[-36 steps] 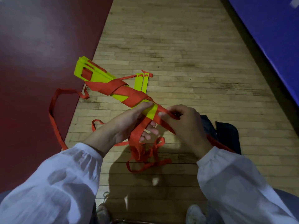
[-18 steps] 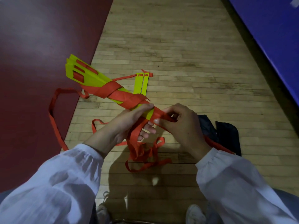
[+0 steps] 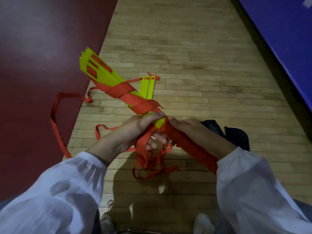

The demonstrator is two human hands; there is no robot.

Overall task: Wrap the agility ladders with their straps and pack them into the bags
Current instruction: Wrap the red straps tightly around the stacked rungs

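A bundle of yellow ladder rungs [image 3: 101, 71] slants from upper left down to my hands, with orange strap [image 3: 128, 97] wound round its middle. My left hand [image 3: 135, 130] grips the bundle's near end, thumb on top and fingers curled beneath. My right hand [image 3: 199, 132] grips a broad length of orange strap [image 3: 190, 147] that runs back toward my right sleeve. Loose strap loops [image 3: 152, 164] hang below my hands. Two more yellow rungs [image 3: 148, 86] lie on the floor behind the bundle. A dark bag [image 3: 236, 135] lies past my right wrist.
I am over a wooden floor [image 3: 194, 65]. A dark red mat [image 3: 42, 56] covers the left side, with a long orange strap loop [image 3: 55, 115] trailing over it. A blue mat [image 3: 287, 39] edges the upper right. My shoes [image 3: 202, 223] show at the bottom.
The bundle's far end has tilted up and turned slightly. My right hand has drawn the strap tighter against the near end, and both hands have closed together.
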